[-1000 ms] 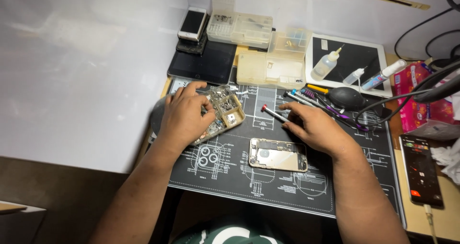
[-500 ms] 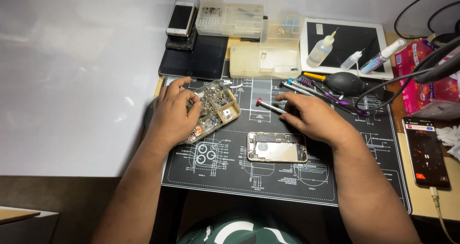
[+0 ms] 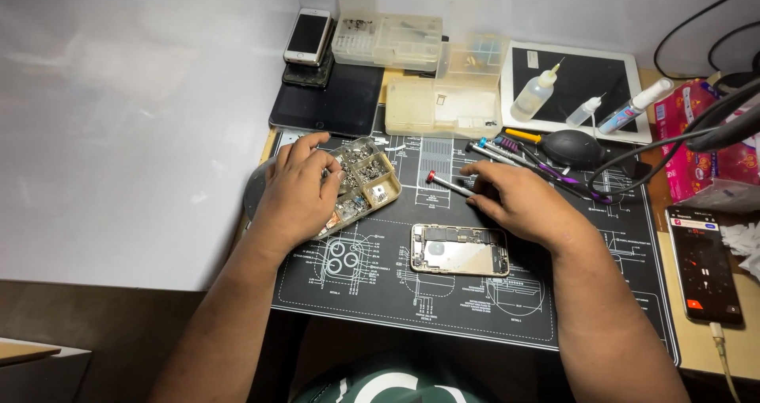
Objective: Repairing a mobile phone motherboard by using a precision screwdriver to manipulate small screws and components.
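The left hand (image 3: 297,193) rests on a clear plastic compartment tray of small screws and metal parts (image 3: 360,183), which lies at the left of a black work mat printed with white diagrams (image 3: 475,308). Its fingers are curled narrow over the tray's left compartments, fingertips touching the contents; whether they pinch a piece cannot be told.

The right hand (image 3: 522,201) lies right of the tray, closed around a slim screwdriver with a red cap (image 3: 447,184). The tool's red end points left toward the tray, and its shaft runs under the fingers.

Near the two hands, between them, an opened gold-edged phone with its metal inner plate exposed (image 3: 459,249) lies flat on the mat, just short of the right hand's knuckles.

Far of the right hand a row of thin hand tools (image 3: 514,151) lies beside a black rubber air blower (image 3: 574,147). Beyond them stand a white tablet (image 3: 617,78) bearing small squeeze bottles (image 3: 534,96), and pale plastic parts boxes (image 3: 439,102). At far left a white phone (image 3: 307,36) sits stacked on a dark tablet (image 3: 332,106). At the right edge a lit phone on a cable (image 3: 703,262) lies off the mat
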